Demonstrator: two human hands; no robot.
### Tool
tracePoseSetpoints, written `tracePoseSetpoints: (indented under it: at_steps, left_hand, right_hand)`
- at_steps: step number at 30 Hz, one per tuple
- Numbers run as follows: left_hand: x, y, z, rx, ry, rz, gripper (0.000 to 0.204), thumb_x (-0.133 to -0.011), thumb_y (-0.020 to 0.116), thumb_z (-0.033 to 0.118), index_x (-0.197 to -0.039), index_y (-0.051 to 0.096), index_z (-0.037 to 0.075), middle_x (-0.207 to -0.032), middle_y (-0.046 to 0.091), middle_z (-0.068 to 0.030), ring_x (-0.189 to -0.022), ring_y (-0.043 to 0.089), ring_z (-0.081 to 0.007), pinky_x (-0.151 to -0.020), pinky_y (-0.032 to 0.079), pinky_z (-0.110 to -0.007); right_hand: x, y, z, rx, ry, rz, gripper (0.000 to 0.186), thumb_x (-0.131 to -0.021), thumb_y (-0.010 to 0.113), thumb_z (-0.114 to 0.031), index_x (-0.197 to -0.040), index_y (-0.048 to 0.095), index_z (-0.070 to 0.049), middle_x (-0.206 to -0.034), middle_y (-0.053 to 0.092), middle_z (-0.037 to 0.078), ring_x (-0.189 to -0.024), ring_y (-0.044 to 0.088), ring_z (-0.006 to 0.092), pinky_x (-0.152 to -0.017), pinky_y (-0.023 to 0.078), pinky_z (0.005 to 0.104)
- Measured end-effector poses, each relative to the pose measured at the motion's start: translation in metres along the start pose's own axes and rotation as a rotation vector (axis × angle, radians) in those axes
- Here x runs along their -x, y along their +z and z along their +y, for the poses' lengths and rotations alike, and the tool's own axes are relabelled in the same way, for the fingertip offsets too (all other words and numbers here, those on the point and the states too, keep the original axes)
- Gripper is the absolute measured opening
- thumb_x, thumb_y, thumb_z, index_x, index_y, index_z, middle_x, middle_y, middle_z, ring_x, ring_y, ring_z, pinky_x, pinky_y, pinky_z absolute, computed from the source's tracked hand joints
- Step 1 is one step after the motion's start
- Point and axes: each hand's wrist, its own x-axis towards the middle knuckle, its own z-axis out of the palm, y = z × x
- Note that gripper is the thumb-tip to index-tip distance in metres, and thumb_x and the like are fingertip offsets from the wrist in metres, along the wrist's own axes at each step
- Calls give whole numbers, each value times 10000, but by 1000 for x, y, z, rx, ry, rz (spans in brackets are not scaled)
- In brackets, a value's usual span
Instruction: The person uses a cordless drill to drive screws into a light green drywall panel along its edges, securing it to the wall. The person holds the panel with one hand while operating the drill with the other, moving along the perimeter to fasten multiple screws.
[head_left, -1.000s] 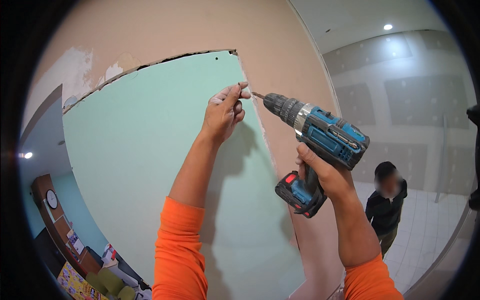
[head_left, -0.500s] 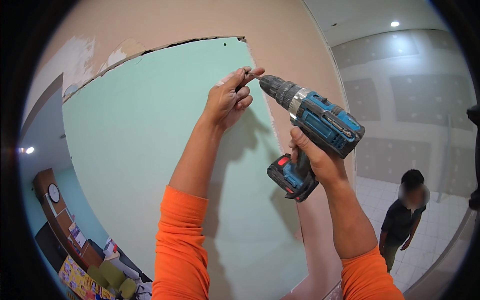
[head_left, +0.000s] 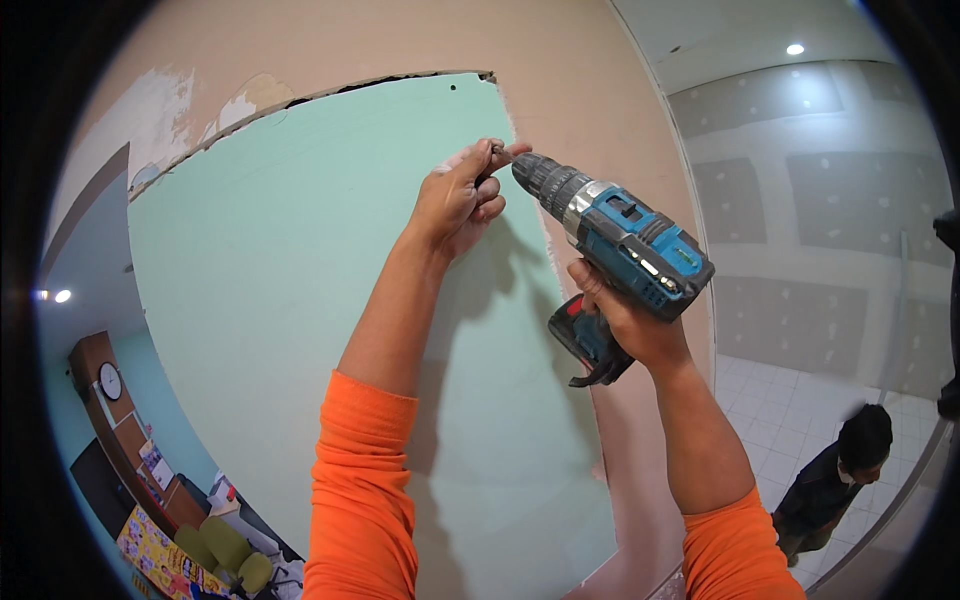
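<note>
My right hand (head_left: 630,315) is wrapped round the grip of a blue and black cordless drill (head_left: 630,240). The drill tilts up to the left, its chuck pointing at my left hand (head_left: 460,200). Thumb and forefinger of that hand pinch a small screw (head_left: 497,149) at the tip of the drill's bit; the fingers partly hide it. Both hands are in front of a light green wall board (head_left: 280,270), near its upper right edge. A dark screw head or hole (head_left: 453,88) shows near the board's top.
Beige wall (head_left: 570,80) surrounds the board, with a ragged dark gap along the top edge. At the right, another person (head_left: 825,490) stands on a white tiled floor (head_left: 765,410) below a grey panelled wall (head_left: 850,200). Lower left are green chairs (head_left: 225,545) and a wall clock (head_left: 110,381).
The drill has rolled, showing more of its top, and its chuck is slightly closer to my left hand. My left hand stays almost still. The other person has moved lower and to the right.
</note>
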Motion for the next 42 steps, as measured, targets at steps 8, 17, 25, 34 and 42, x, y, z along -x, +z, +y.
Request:
tracePoseSetpoints:
  at_steps: [8,17,25,34,42]
  left_hand:
    - [-1,3,-14,-143,15,-85,359,-1075,524,296,-1280,579,7,-1130,681,-67,-558,304,-30,-475,306,-194]
    - [-21,-14,-42,-1101,615,109,463,-1086,499,308,-1416,546,-14,-758,613,-21,-632,433,-88,-610,423,-247]
    - [-24,-17,-36,-1088,565,29,468,-1084,494,317,-1418,545,-7,-734,510,-10,-685,452,-118,-670,444,-267]
    - [-22,-14,-33,-1143,530,10,449,-1086,477,297,-1401,559,-12,-743,518,-19,-694,446,-130,-682,447,-282]
    - [-23,-14,-33,-1184,571,-42,425,-1092,458,295,-1402,571,28,-713,502,-35,-661,424,-147,-682,453,-299]
  right_hand:
    - [-23,-11,-4,-89,228,17,260,-920,772,-262,-1000,638,-54,-773,643,39,-623,627,129,-584,525,284]
    - [-121,-32,-41,-8,217,-69,386,-851,815,-402,-951,655,-66,-724,635,43,-576,617,126,-541,536,287]
    - [-176,-25,-55,206,202,-160,456,-818,828,-478,-952,660,-77,-749,622,43,-592,607,117,-546,526,286]
    - [-188,-25,-52,302,174,-200,478,-798,830,-495,-934,669,-66,-738,619,38,-578,606,96,-527,520,279]
    - [-199,-26,-71,186,393,-227,251,-906,764,-307,-860,629,-100,-727,603,44,-557,573,161,-512,504,371]
